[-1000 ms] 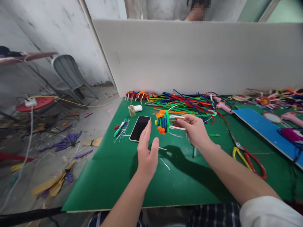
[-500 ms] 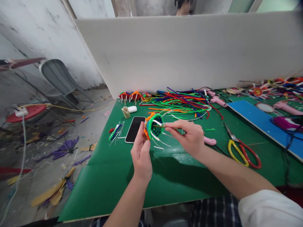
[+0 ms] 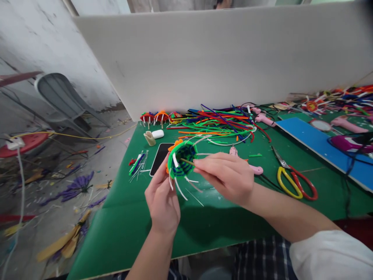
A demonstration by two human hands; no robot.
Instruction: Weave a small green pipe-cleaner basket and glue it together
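Note:
My left hand (image 3: 163, 198) is closed around the back of a small pipe-cleaner umbrella canopy (image 3: 186, 167), green and dark blue inside with an orange trim. Its hollow side faces right and towards me. White strips stick out from its rim. Between the thumb and fingers of my right hand (image 3: 225, 177) is a thin wooden stick (image 3: 188, 161), whose far end reaches into the middle of the canopy. Behind my left hand lies a phone (image 3: 159, 157), partly covered.
Loose pipe cleaners (image 3: 215, 122) are heaped at the back, beside several small finished umbrellas (image 3: 161, 116). Scissors (image 3: 287, 171) lie on the right, near a pink glue gun (image 3: 256, 170) and a blue board (image 3: 320, 144). A white panel (image 3: 204, 58) stands behind the green table (image 3: 122, 241).
The canopy has moved left and turned, so more of its inside shows. Both hands moved with it, and the stick still points into its middle. The whole view has shifted slightly.

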